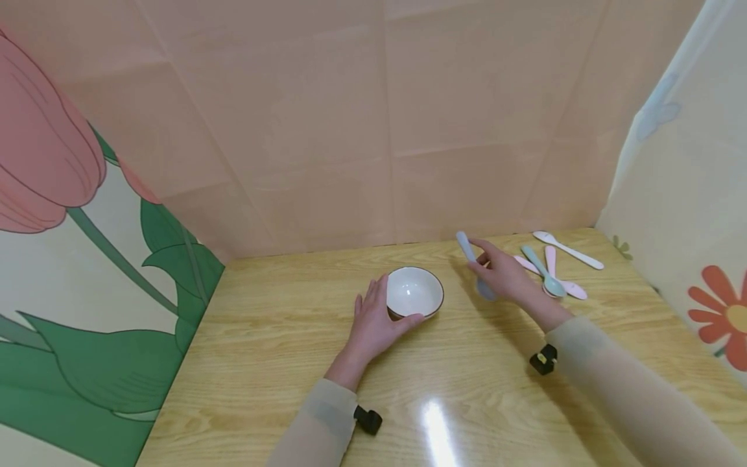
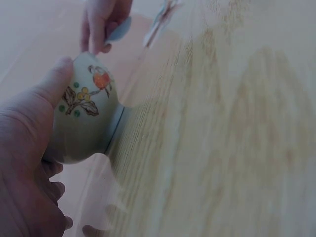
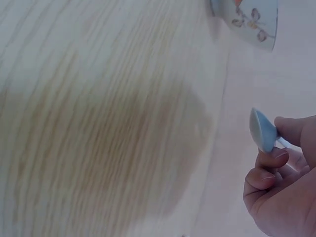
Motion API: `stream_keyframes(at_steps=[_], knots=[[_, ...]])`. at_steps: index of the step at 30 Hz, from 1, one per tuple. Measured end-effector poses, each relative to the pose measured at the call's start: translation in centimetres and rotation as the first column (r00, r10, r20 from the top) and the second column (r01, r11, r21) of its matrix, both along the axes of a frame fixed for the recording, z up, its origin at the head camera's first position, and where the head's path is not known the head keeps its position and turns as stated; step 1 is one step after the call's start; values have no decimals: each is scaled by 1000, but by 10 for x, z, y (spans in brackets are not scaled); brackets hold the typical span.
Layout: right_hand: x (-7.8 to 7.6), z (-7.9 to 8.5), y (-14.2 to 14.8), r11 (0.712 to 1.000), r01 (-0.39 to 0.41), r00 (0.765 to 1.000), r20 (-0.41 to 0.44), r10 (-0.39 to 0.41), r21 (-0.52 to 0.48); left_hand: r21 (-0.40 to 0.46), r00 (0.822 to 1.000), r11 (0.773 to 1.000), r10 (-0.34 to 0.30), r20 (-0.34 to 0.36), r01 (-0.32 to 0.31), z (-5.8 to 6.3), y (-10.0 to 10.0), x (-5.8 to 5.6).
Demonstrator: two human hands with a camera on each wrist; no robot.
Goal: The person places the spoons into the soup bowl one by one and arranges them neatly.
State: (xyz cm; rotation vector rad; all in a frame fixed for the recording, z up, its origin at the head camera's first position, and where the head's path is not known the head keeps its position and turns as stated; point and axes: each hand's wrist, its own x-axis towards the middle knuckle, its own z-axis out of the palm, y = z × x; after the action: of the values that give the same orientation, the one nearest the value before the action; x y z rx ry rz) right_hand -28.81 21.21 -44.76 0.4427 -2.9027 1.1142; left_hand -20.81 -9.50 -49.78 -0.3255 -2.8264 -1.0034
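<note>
A white bowl [image 1: 415, 292] with a brown rim stands upright near the middle of the wooden table. In the left wrist view its outside [image 2: 89, 108] carries a fruit and leaf pattern. My left hand [image 1: 376, 322] grips the bowl from its near left side, thumb along the near rim and fingers on the left wall. Right of the bowl, my right hand [image 1: 503, 272] pinches a light blue spoon [image 1: 465, 246] by its handle between thumb and fingers. The handle end points up and away, and the spoon's bowl [image 3: 263, 131] hangs lower, above the table.
Several spoons lie at the back right: a white spoon [image 1: 569, 250] apart from the others, and a green spoon [image 1: 545, 272] crossed over a pink spoon [image 1: 574, 290] and another pink handle. A pink wall [image 1: 327, 130] rises behind the wooden table [image 1: 262, 363].
</note>
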Motion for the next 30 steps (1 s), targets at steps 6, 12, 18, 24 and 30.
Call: stream_keyframes(at_steps=[6, 12, 18, 24, 30], knots=[[5, 7, -11, 999, -8, 999, -47, 6, -49, 1, 1000, 1000, 2, 2, -2, 0, 0, 0], [12, 15, -22, 996, -12, 997, -82, 5, -88, 7, 1000, 1000, -2, 1, 2, -1, 0, 0], [17, 22, -31, 994, -11, 996, -92, 1, -109, -4, 1000, 1000, 0, 4, 0, -1, 0, 0], [19, 26, -41, 988, -26, 996, -92, 12, -151, -1, 1000, 1000, -1, 3, 1, -1, -1, 0], [23, 30, -52, 981, -57, 996, -84, 42, -187, 3, 1000, 1000, -2, 7, 2, 0, 0, 1]])
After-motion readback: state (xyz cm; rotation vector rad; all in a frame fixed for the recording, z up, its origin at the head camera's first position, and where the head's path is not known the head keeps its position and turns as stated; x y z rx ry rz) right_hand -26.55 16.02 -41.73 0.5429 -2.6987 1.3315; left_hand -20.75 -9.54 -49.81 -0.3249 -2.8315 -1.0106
